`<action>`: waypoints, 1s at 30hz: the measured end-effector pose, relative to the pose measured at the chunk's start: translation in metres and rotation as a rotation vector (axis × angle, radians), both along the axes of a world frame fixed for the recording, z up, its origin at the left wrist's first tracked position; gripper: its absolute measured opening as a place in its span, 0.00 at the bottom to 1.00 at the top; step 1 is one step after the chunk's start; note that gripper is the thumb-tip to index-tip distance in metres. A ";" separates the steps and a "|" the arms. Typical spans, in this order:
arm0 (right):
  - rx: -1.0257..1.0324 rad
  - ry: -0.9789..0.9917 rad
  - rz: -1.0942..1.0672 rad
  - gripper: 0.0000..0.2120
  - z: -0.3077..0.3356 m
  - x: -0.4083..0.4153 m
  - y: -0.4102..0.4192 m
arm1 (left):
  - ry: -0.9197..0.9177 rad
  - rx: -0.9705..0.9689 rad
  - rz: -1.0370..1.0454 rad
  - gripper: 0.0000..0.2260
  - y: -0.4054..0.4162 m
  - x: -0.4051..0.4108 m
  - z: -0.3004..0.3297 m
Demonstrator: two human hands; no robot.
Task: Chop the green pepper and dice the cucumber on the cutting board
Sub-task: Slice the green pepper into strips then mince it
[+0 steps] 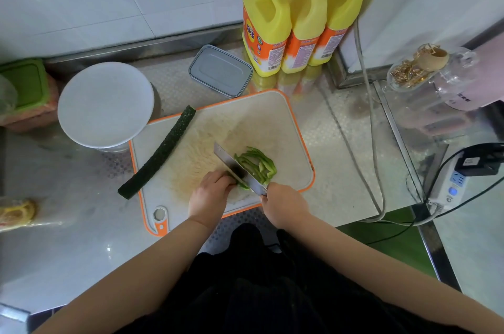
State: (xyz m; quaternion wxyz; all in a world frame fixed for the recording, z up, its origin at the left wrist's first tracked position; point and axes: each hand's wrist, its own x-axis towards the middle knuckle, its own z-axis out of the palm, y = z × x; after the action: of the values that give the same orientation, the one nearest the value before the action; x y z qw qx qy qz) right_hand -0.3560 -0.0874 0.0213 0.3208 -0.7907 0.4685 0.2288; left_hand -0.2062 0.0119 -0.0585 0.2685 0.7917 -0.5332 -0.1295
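Head view, green pepper [256, 166] between left hand [208, 197], right hand [283, 207] — touching.

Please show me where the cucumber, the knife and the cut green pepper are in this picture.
cucumber [159, 155]: head view, middle of its dark skin.
knife [234, 166]: head view, flat of the blade.
green pepper strips [257, 163]: head view, middle of the pile.
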 end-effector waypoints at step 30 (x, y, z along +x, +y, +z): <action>-0.036 0.010 0.068 0.09 -0.007 0.036 0.008 | 0.027 0.115 0.012 0.03 -0.004 0.001 0.009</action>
State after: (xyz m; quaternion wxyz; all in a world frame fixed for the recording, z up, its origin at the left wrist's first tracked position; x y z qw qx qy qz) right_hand -0.3195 -0.0791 0.0143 0.2963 -0.8106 0.4470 0.2350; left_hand -0.2054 0.0076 -0.0497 0.2305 0.8072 -0.5165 -0.1689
